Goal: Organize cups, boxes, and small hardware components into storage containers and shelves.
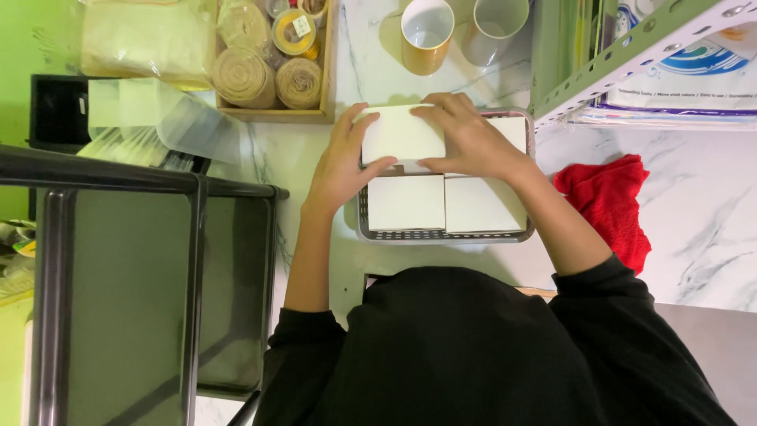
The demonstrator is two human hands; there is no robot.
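Note:
A grey mesh basket (441, 235) sits on the marble counter and holds several cream square blocks (406, 203). Both of my hands grip one cream block (398, 136) at the basket's far left corner. My left hand (341, 162) clasps its left edge, thumb under the near side. My right hand (473, 138) lies across its right part and covers some of it.
A red cloth (611, 205) lies right of the basket. Two mugs (426, 33) stand beyond it. A wooden box of twine and tape rolls (272, 67) is at far left. A green metal shelf (623, 59) overhangs the right. A black frame (134, 268) stands at left.

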